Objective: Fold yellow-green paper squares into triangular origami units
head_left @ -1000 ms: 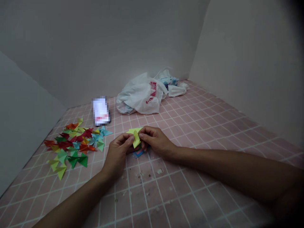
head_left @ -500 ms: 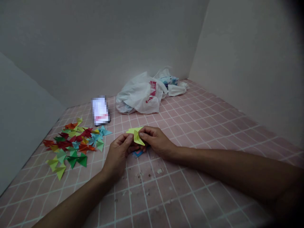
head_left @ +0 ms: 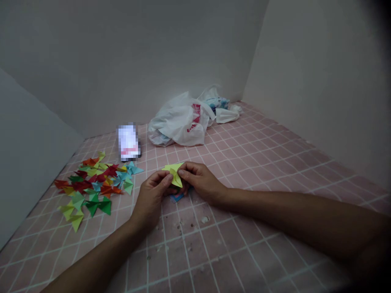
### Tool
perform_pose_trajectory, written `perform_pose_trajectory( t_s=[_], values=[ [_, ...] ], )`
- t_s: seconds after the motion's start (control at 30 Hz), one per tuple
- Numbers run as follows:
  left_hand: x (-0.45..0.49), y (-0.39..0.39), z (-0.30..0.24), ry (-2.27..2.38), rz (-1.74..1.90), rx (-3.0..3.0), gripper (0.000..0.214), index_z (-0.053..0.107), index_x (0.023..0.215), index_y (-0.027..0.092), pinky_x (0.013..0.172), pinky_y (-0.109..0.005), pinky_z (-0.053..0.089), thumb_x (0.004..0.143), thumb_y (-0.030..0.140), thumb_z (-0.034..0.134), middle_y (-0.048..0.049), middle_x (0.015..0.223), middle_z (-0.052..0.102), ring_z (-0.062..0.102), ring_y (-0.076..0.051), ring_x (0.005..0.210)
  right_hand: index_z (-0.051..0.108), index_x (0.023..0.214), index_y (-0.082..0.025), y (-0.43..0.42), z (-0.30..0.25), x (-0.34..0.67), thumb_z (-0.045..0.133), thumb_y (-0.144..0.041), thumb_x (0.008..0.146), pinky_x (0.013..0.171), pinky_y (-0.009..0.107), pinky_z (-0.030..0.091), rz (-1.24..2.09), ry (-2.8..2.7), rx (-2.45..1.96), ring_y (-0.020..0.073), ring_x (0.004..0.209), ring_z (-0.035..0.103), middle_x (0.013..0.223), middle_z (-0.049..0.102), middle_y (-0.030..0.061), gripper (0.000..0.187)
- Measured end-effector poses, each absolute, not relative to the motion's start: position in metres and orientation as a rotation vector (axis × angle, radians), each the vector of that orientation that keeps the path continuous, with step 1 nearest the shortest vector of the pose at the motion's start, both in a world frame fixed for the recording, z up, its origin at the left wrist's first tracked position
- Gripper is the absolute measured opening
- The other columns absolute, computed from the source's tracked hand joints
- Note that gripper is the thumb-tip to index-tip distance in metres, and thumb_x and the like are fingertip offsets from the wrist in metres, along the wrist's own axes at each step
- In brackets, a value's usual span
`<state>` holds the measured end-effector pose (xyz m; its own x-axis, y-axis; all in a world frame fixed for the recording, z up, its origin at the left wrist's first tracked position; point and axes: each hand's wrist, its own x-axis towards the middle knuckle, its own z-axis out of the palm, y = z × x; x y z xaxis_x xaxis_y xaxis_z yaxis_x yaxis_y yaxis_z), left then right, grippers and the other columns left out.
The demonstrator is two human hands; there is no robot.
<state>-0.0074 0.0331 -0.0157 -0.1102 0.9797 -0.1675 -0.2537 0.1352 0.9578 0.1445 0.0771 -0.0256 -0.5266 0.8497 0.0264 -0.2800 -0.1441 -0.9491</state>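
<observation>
Between my hands is a yellow origami paper (head_left: 175,176), partly folded, with a pointed flap facing down. My left hand (head_left: 154,191) pinches its left side between thumb and fingers. On its right side, my right hand (head_left: 200,179) pinches the paper the same way. Below the hands lies a small blue piece (head_left: 176,197), mostly hidden by the fingers. To the left of my left hand, many folded paper butterflies (head_left: 97,206) in red, orange, yellow, green and light blue lie in a loose pile.
A phone with a lit, blurred screen (head_left: 128,142) stands behind the pile. White plastic bags (head_left: 180,122) with red print lie by the back wall, beside a blue patterned bundle (head_left: 220,103). The pink tiled surface (head_left: 275,162) has chipped spots near me; walls rise on both sides.
The pointed flap of the yellow paper has swung slightly and now lies flatter between the fingertips. Both hands have stayed nearly in place.
</observation>
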Motion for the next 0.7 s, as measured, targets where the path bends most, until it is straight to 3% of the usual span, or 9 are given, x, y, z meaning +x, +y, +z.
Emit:
perform_pose_trajectory(
  t_s=[0.17,0.7],
  values=[
    [-0.0078,0.0340,-0.0158,1.198,1.299,0.860,0.021,0.070,0.080,0.017,0.053,-0.019,0.047,0.070,0.031,0.082,0.0018,0.070,0.067,0.058,-0.009,0.057,0.057,0.075,-0.017,0.0777,-0.0245,0.1449,0.058,-0.026,0.090,0.048,0.020,0.047,1.800,-1.296,-0.697,0.0088,0.049,0.060,0.057,0.061,-0.0030,0.017],
    [-0.0067,0.0337,-0.0134,1.203,1.296,0.856,0.025,0.069,0.080,0.015,0.063,-0.024,0.052,0.067,0.029,0.084,0.0001,0.074,0.069,0.064,-0.012,0.063,0.058,0.076,-0.016,0.0780,-0.0270,0.1453,0.063,-0.030,0.087,0.047,0.020,0.046,1.815,-1.299,-0.712,0.0092,0.047,0.058,0.054,0.061,-0.0038,0.018]
  ],
)
